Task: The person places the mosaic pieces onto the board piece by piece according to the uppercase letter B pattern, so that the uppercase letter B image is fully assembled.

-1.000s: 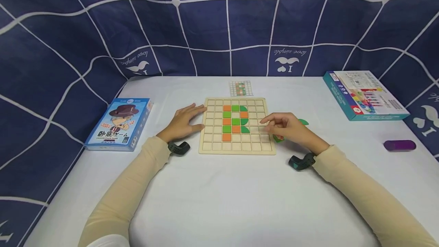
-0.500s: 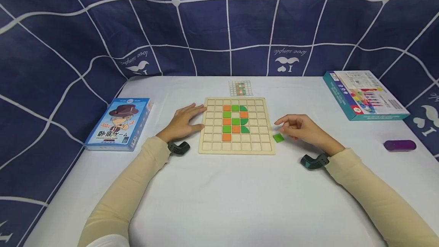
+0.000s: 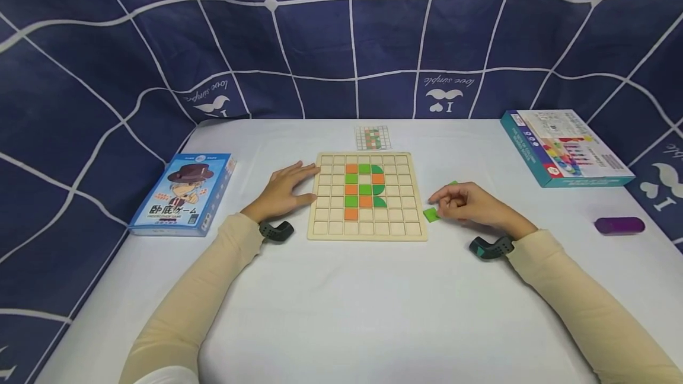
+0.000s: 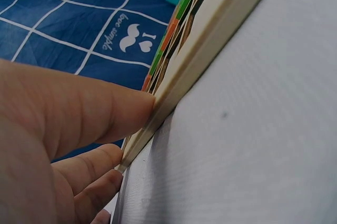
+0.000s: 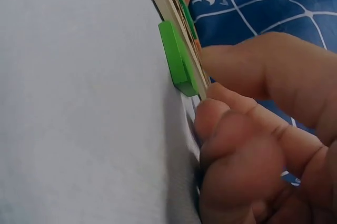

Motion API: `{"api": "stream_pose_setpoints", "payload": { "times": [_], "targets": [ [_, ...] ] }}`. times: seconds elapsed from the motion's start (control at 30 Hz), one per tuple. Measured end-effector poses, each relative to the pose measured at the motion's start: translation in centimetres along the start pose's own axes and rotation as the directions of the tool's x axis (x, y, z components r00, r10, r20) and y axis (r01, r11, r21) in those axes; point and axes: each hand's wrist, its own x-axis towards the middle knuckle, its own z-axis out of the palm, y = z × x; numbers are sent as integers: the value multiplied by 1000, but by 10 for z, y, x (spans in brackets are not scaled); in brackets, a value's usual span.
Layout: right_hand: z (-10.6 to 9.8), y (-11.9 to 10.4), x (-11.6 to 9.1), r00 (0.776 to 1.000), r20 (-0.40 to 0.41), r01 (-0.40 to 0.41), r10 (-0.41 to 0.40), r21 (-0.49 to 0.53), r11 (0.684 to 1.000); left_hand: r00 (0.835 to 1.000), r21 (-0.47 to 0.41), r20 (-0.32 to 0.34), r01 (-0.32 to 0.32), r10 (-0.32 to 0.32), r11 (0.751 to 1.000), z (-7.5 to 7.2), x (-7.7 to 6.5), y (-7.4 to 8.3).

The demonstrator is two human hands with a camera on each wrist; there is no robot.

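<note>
A square wooden grid board (image 3: pixel 331 227) lies on the table, with orange and green tiles (image 3: pixel 365 189) set in its middle columns. At its left edge rests my left hand (image 3: pixel 288 191), fingers extended; in the left wrist view the thumb (image 4: pixel 121 111) touches the board's side. My right hand (image 3: pixel 463 203) is just right of the board, beside a loose green square tile (image 3: pixel 431 214). In the right wrist view its thumb and forefinger stand apart, the other fingers bent, and nothing shows between them. Another green piece (image 3: pixel 453 182) peeks out behind this hand, mostly hidden.
A small pattern card (image 3: pixel 373 138) lies beyond the board. On the left is a blue game box (image 3: pixel 184 191); at the far right stand a teal-edged box (image 3: pixel 568 147) and a purple oblong object (image 3: pixel 620 226). A dark blue checked cloth (image 3: pixel 320 34) hangs behind.
My right hand has drawn back from over the board's right edge to the table beside it, uncovering the loose green tile. Its fingers have lowered slightly. The left hand stays put.
</note>
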Motion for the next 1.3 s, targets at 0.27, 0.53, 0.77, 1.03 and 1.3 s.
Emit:
{"api": "stream_pose_setpoints", "payload": {
  "times": [0.27,0.53,0.77,1.03,1.3],
  "targets": [
    [-2,-1,0,999,30,-30,31,-47,998,1000,0,-1,2,-2,1000,0,0,-1],
    [-1,-2,-1,997,-3,-76,76,-87,993,1000,2,-2,-6,6,1000,1,1,0],
    [0,-3,1,999,5,-45,45,-47,998,1000,7,0,-6,6,1000,1,0,-1],
    [14,-16,5,999,-27,37,-35,47,998,1000,-2,-6,-5,5,1000,0,0,-2],
    [33,-31,8,994,-109,37,-27,95,995,1000,-2,-4,-10,10,1000,1,0,-4]
  ]
}}
